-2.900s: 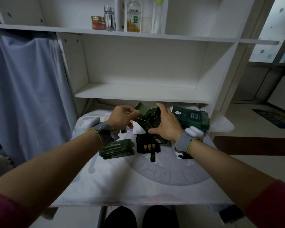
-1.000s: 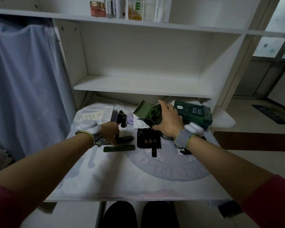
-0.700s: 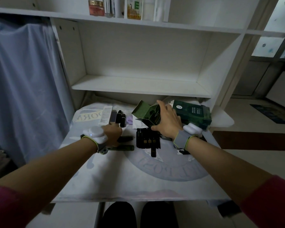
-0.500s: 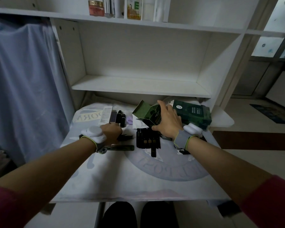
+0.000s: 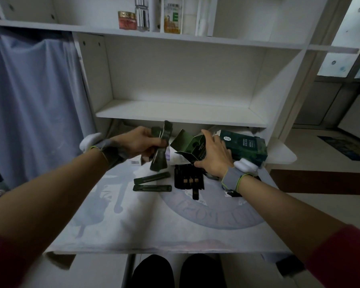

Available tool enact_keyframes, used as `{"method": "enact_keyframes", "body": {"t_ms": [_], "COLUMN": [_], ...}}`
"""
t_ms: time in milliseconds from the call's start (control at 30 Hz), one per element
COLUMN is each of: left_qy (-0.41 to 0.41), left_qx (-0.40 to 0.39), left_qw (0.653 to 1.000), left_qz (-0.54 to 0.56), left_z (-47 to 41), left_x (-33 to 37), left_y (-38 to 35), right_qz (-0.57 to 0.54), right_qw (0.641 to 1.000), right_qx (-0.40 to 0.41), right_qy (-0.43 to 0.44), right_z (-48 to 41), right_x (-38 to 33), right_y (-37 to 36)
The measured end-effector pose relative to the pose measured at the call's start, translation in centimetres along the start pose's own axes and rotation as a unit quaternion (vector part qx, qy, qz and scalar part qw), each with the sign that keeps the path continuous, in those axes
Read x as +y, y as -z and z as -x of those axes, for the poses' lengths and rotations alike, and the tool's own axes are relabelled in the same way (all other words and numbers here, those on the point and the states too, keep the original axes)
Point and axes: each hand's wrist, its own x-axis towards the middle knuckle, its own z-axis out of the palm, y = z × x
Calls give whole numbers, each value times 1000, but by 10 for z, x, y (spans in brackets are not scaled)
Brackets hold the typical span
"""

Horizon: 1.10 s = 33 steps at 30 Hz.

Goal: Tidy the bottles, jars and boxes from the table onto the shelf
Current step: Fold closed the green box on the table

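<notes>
My left hand (image 5: 138, 143) is raised above the table, closed around a bunch of dark green sachets (image 5: 161, 149) that hang upright from my fingers. My right hand (image 5: 213, 157) grips a small open green box (image 5: 192, 147), its flap lifted toward the left. Two more green sachets (image 5: 152, 182) lie flat on the table (image 5: 154, 225) in front of them. A black tray with small vials (image 5: 188, 179) sits just under my right hand. A larger dark green box (image 5: 244, 147) stands behind my right wrist.
The white shelf's lower board (image 5: 175, 113) is bare, just behind the table. On the upper board stand a red jar (image 5: 127, 20), a silver-capped bottle (image 5: 142, 16) and an amber bottle (image 5: 173, 17). A blue curtain (image 5: 33, 100) hangs at left.
My left hand went down to the sachets on the table, closed on a bunch and has lifted them up beside the open box. My right hand stayed on the box.
</notes>
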Motion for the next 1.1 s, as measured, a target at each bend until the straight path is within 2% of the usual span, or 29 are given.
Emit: {"method": "enact_keyframes", "body": {"t_ms": [67,200,300,400,533,733,833,1100], "left_qy": [-17,-70,-87,-95,-82,-56,-50,-68], "left_qx": [17,130,203,242,237,164,144,191], "left_qw": [994,970,958,955,961,980,988,979], "left_qz": [104,194,185,143,118,92,32,-26], "left_z": [-1,-4,-7,-8,-8,-9,-9,-11], "left_x": [7,17,15,14,16,18,15,10], "left_y": [2,-10,-18,-28,-37,-47,-48,-41], "right_qz": [-2,-15,-31,-36,-28,-32,-34,-37], "right_qw": [1000,999,997,996,996,996,996,997], "right_qx": [-2,-12,-15,-14,-8,-3,6,9], "right_qy": [8,40,68,84,87,82,82,61], "right_z": [2,5,7,9,9,9,8,8], "right_x": [-2,-8,-12,-14,-16,-19,-19,-16], "right_y": [0,0,0,0,0,0,0,-1]}}
